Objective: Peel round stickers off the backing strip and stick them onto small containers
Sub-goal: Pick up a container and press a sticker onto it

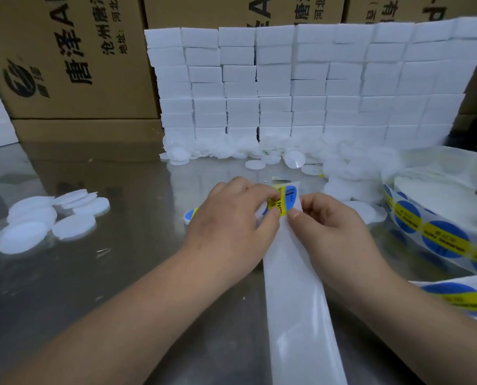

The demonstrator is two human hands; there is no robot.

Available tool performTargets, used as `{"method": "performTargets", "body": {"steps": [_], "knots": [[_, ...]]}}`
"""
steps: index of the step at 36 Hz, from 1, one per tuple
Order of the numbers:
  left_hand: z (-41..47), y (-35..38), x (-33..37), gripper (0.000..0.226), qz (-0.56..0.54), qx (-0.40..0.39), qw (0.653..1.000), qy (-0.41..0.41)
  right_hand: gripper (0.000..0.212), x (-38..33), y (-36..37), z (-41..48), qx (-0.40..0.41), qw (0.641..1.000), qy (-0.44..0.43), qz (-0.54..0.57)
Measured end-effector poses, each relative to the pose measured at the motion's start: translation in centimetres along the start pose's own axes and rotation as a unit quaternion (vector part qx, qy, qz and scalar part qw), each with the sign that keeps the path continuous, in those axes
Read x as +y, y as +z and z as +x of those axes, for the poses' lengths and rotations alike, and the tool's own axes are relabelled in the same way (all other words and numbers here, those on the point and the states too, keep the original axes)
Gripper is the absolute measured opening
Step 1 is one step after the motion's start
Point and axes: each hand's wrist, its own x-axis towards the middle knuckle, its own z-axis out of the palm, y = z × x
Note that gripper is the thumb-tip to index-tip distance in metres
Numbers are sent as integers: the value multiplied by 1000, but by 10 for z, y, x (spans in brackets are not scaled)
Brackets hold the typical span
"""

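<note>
A white backing strip (295,295) runs from the bottom edge up to the middle of the steel table. At its top end sits a round blue and yellow sticker (283,200). My left hand (231,218) pinches the left side of that sticker, which is partly lifted. My right hand (334,220) pinches the strip just right of the sticker. A small round container bearing a blue sticker (190,215) peeks out left of my left hand. White round containers (48,218) lie in a loose pile at the left.
More sticker strip (437,237) loops over a clear tub (454,162) at the right. A heap of white round containers (259,157) lies before a wall of stacked white boxes (301,87). Cardboard cartons (73,56) stand behind.
</note>
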Motion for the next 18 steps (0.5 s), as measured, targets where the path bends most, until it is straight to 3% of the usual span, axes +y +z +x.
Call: {"method": "performTargets", "body": {"steps": [6, 11, 18], "knots": [[-3, -5, -4, 38, -4, -6, 1000, -19, 18, -2, 1, -4, -72, 997, 2, 1], [-5, -5, -2, 21, -57, 0, 998, -30, 20, 0, -1, -2, -81, 996, -18, 24], [-3, -4, -4, 21, -102, 12, 993, -63, 18, 1, -2, -1, -74, 995, -59, -14]]}}
